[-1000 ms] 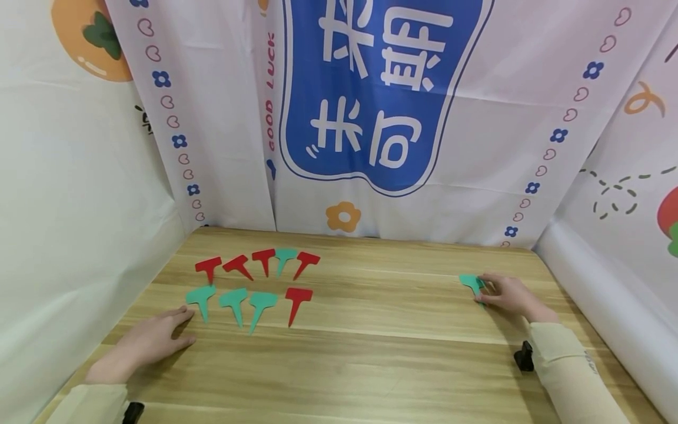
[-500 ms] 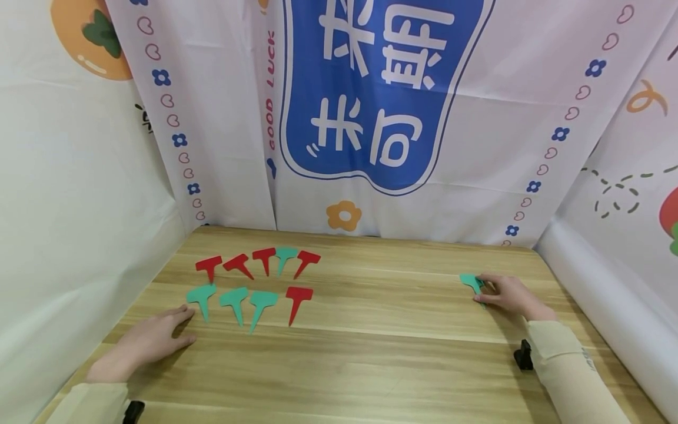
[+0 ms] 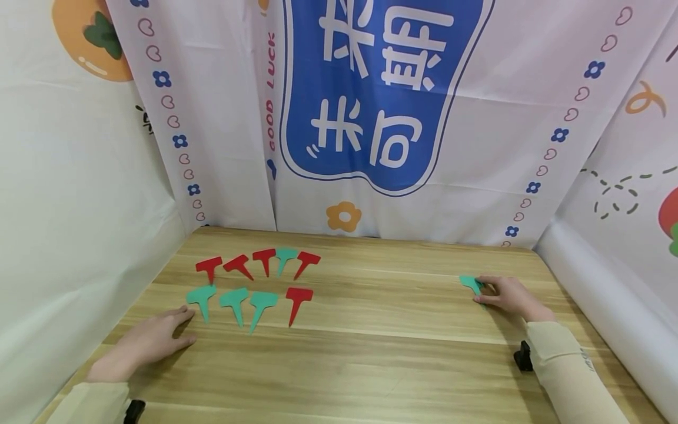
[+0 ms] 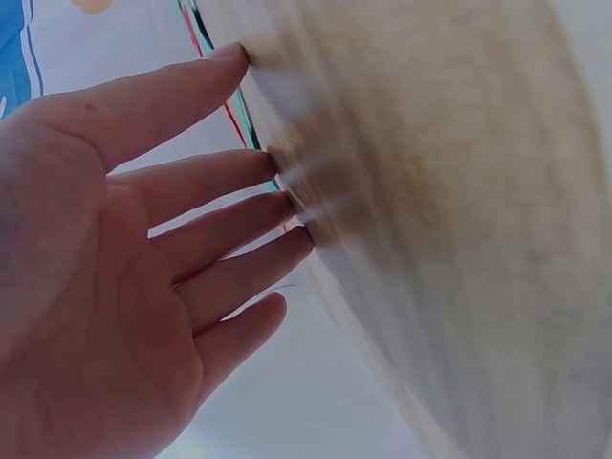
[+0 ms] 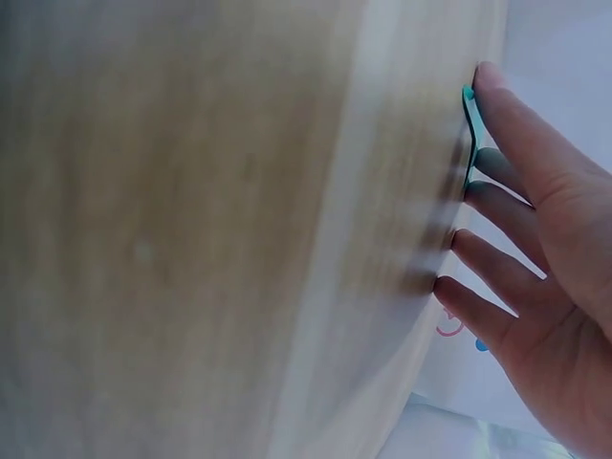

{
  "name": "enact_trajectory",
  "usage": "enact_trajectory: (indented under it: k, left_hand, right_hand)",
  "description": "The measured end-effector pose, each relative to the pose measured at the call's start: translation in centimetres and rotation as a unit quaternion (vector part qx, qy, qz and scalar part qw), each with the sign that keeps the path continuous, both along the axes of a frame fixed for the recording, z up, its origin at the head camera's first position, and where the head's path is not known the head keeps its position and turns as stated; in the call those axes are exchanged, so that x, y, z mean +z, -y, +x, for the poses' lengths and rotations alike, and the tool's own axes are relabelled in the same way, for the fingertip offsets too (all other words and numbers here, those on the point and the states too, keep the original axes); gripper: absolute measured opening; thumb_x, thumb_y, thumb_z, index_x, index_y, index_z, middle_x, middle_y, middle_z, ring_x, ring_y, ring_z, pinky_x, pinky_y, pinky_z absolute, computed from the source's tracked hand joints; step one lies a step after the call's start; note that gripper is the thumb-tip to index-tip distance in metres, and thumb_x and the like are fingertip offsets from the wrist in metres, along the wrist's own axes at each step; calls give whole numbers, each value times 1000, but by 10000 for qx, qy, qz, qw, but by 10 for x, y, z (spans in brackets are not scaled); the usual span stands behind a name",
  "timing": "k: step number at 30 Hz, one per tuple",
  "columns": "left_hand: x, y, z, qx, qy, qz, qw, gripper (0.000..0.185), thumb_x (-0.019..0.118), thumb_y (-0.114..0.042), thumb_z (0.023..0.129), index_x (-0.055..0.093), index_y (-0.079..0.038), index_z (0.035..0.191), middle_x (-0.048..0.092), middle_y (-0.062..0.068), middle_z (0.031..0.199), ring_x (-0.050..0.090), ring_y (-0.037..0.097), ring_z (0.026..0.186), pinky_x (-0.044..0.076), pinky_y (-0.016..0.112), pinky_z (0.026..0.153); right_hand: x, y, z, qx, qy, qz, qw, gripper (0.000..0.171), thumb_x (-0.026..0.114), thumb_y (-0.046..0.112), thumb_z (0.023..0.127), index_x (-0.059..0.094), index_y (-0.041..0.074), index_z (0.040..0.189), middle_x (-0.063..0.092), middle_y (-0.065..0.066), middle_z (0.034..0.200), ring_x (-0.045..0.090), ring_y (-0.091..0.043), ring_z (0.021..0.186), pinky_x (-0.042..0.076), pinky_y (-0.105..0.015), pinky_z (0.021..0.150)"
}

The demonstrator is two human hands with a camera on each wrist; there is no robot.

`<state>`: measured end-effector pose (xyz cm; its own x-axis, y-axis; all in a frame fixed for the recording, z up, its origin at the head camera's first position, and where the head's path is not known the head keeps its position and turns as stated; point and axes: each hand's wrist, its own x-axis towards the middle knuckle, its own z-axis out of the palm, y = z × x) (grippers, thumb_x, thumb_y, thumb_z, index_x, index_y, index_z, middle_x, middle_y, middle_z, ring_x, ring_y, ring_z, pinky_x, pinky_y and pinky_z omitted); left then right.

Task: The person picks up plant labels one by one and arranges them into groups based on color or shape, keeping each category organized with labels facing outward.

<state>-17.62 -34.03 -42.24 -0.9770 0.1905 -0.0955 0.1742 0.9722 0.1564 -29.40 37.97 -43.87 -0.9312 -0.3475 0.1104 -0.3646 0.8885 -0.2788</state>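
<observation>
On the wooden table [image 3: 371, 353] at the left lie several T-shaped tags in two rows: red tags [image 3: 238, 265] with one green tag [image 3: 285, 256] at the back, three green tags [image 3: 233, 298] and a red tag [image 3: 298, 296] in front. My left hand [image 3: 188, 325] rests flat on the table just left of the nearest green tag [image 3: 200, 294], holding nothing. At the far right, my right hand [image 3: 484, 290] lies with straight fingers on a lone green tag [image 3: 469, 282], whose stem is hidden under the fingers. The right wrist view shows this green tag [image 5: 469, 134] edge-on at my fingertips [image 5: 490, 81].
Printed white cloth walls [image 3: 371, 118] close in the table at the back, left and right. Bare wood stretches between the two groups of tags and along the front. A black strap clip [image 3: 523, 356] sits at my right sleeve.
</observation>
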Motion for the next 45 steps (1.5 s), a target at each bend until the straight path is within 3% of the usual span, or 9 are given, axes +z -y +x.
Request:
enact_trajectory:
  k: [6,21,32,39,45]
  left_hand:
    - [1,1,-1,13,122,-13,9999,70,66,-44,83,51,5,131,45,33,135,47,53,117,42,63,88]
    - [5,-1,0,-43,34,141,9999,67,67,-42,83,53,4,129,48,33,132,47,52,118,41,63,90]
    - [4,-6,-9,80,-410,237,9988,49,71,-31,81,63,5,114,63,25,113,58,45,104,48,57,82]
    - [4,-9,-14,280,-507,175,9982,43,71,-30,81,66,3,108,52,35,125,52,52,110,46,61,84]
    - [4,-10,-18,438,-676,143,9967,41,72,-30,79,66,4,101,49,39,125,50,55,108,46,62,82]
  right_hand:
    - [0,1,1,-30,8,-8,10000,61,72,36,82,57,-4,125,56,-31,124,51,-51,113,41,-61,93]
    - [-3,0,0,-26,-101,34,9999,61,74,37,80,59,-4,122,60,-30,120,54,-50,110,43,-60,91]
    - [-1,0,0,-66,-8,8,10000,62,72,38,81,57,-3,125,57,-31,123,51,-52,113,40,-62,94]
    - [-1,-1,-1,-76,21,-8,10000,63,72,41,81,57,-2,125,57,-31,124,51,-51,114,40,-61,93]
    - [-1,-2,-1,-78,17,-12,10000,63,72,41,81,58,-2,125,58,-30,123,52,-51,113,41,-61,93]
